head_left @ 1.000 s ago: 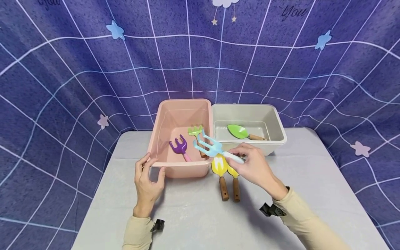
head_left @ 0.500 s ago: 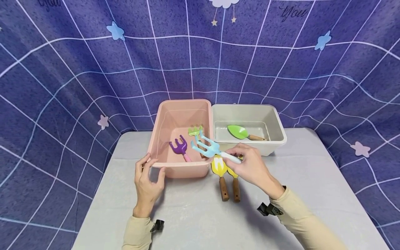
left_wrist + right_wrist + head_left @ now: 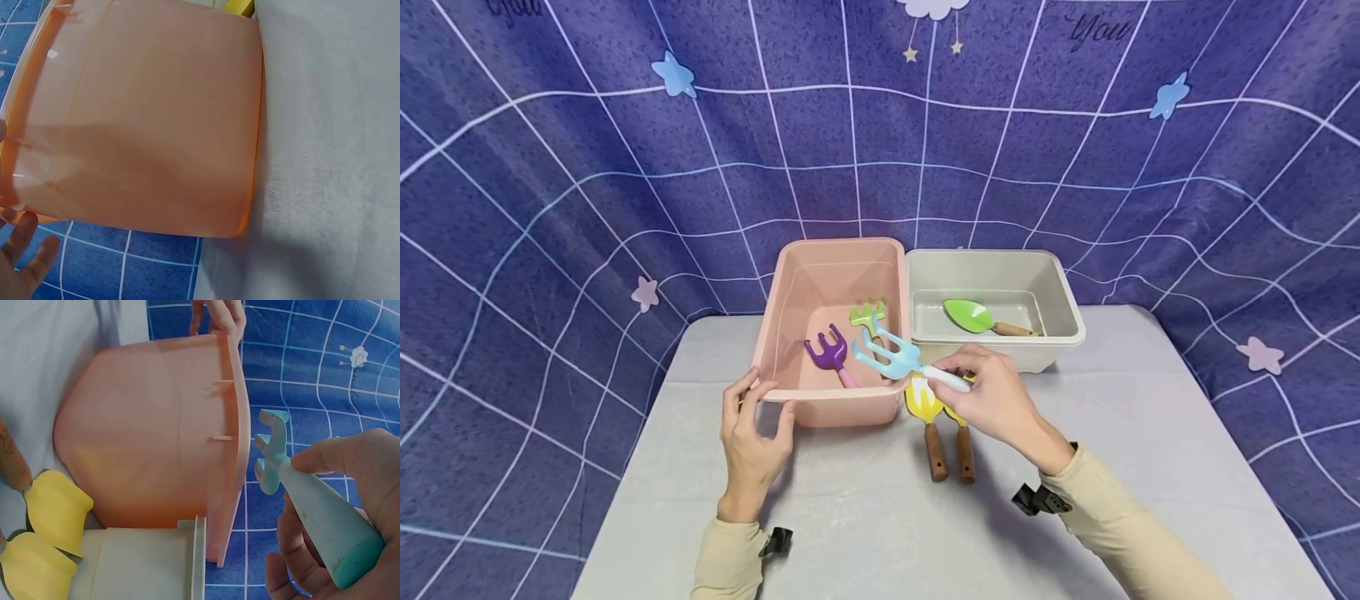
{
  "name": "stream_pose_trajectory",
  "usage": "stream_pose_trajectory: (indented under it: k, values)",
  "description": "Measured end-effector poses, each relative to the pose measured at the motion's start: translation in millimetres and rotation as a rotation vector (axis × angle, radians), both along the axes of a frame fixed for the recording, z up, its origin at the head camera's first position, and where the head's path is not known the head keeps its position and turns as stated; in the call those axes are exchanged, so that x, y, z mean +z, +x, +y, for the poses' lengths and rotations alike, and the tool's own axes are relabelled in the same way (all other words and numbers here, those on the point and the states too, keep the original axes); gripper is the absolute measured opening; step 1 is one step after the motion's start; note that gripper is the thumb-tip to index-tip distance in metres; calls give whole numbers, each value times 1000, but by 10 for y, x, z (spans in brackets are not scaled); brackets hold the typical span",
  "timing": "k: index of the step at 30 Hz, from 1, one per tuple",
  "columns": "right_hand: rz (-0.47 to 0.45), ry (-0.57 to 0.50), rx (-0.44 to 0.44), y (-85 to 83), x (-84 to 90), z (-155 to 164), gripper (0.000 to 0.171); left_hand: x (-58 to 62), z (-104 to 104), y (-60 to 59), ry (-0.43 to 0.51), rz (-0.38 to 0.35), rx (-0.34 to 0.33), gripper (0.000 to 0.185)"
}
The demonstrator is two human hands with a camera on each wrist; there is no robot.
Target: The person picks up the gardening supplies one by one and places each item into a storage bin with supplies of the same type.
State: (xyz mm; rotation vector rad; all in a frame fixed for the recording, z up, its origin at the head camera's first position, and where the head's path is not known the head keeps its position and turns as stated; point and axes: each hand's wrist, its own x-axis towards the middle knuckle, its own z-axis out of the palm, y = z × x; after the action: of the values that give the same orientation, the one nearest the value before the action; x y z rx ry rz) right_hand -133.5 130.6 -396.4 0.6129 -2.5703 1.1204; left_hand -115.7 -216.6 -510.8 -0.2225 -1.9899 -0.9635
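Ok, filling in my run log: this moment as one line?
right hand: holds blue rake over pink bin | left hand: grips bin's near rim | two yellow trowels on table

rake (image 3: 886, 354): light blue, white handle | pinched by right hand (image 3: 992, 400) | prongs reach from grip over pink bin (image 3: 820, 402), left hand (image 3: 751, 433) on its rim

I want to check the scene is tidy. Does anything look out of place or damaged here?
Nothing looks damaged or spilled. Two yellow trowels lie on the table outside the bins, one partly over the other. The right hand holds a light blue rake over the pink bin.
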Motion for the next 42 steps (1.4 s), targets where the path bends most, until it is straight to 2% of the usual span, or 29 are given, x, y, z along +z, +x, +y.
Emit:
stream_pose_trajectory:
  k: [16, 42]
  values:
    - [13, -4, 19, -63, 14, -35, 14, 3, 4, 8, -3, -8, 5, 37]
    - [-37, -18, -24, -116, 77, -81, 18, 7, 2, 7, -8, -2, -1, 37]
